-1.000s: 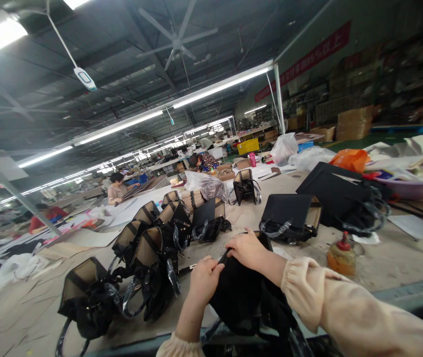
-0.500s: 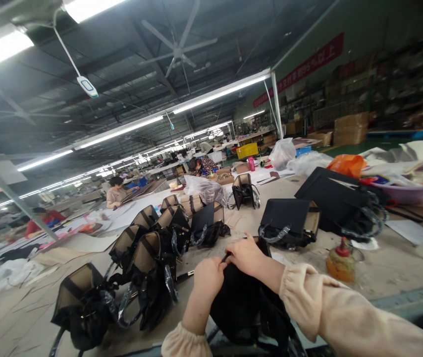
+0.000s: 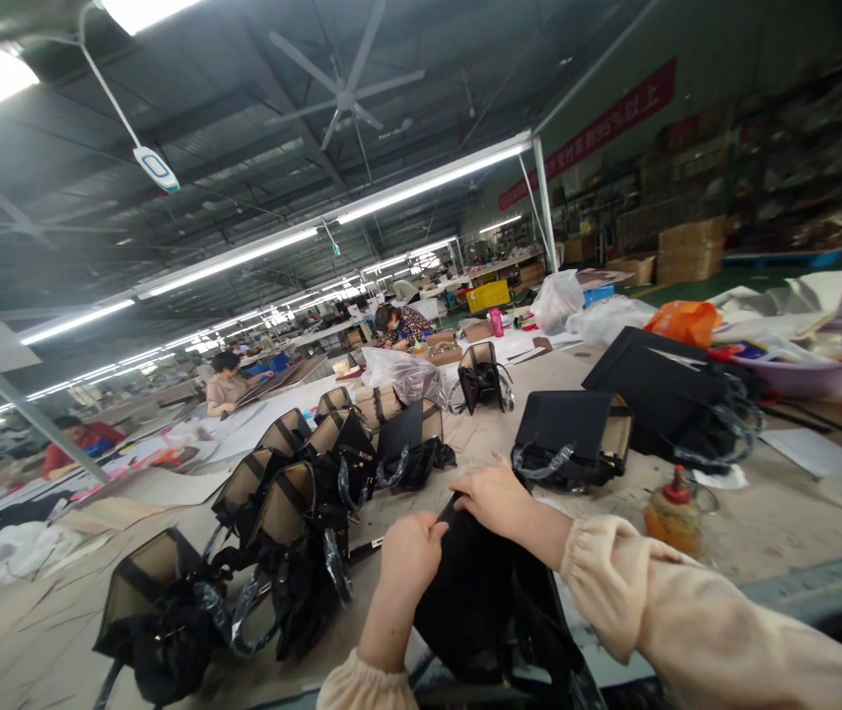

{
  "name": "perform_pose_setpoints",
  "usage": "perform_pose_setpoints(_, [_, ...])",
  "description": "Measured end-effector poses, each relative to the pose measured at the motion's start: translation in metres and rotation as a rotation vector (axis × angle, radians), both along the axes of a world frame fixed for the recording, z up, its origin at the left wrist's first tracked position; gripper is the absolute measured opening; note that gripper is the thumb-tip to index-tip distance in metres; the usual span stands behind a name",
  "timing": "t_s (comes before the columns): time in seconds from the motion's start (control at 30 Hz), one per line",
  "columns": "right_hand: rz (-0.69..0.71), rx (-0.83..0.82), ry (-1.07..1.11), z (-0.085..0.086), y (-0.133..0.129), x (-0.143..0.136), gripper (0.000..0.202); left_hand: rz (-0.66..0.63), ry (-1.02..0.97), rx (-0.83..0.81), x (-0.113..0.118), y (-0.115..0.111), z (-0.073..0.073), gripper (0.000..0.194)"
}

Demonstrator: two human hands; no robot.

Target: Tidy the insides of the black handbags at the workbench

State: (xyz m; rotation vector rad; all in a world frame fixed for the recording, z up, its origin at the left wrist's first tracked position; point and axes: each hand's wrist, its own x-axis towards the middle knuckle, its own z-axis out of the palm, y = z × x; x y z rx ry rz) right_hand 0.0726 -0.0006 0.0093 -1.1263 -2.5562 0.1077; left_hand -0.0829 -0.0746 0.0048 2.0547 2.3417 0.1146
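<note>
Well, in the head view I am holding a black bag (image 3: pixel 455 602) at the near edge of the table (image 3: pixel 484 442), low and just right of centre. The left hand (image 3: pixel 412 554) is pinching the bag's upper edge between fingers and thumb, while the right hand (image 3: pixel 493 498) is resting just beside it, its fingers clamping over the same edge; its thumb I am not making out clearly. To the left, a cluster of black bags (image 3: pixel 288 532) is standing close together, beige linings showing in several open tops. Beyond the right hand, a flat-panelled dark bag (image 3: pixel 563 424) is lying on the table, and nearer the right sleeve (image 3: pixel 687 603) a red-capped bottle (image 3: pixel 673 518) is standing. Farther right, an orange plastic bag (image 3: pixel 683 322) is lying near a purple basin (image 3: pixel 791 379). Farther off, a co-worker (image 3: pixel 221 391) is leaning over dark, flat material (image 3: pixel 280 378).
</note>
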Motion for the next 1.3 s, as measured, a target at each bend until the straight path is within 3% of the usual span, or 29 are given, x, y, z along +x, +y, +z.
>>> perform_pose_setpoints(0.23, [-0.001, 0.011, 0.006, -0.004, 0.005, -0.003, 0.015, -0.008, -0.004, 0.001, -0.001, 0.001, -0.001, 0.025])
perform_pose_setpoints(0.57, [-0.019, -0.011, -0.007, -0.001, 0.004, -0.004, 0.015, -0.028, 0.009, -0.017, 0.008, 0.009, 0.013, 0.026])
perform_pose_setpoints(0.9, [-0.079, -0.02, -0.006, -0.001, 0.011, 0.008, 0.028, 0.025, 0.02, 0.001, 0.012, 0.018, 0.006, 0.029])
perform_pose_setpoints(1.3, [-0.072, -0.012, -0.037, 0.0, 0.016, 0.01, 0.021, 0.015, 0.015, 0.01, 0.016, 0.015, 0.007, 0.029])
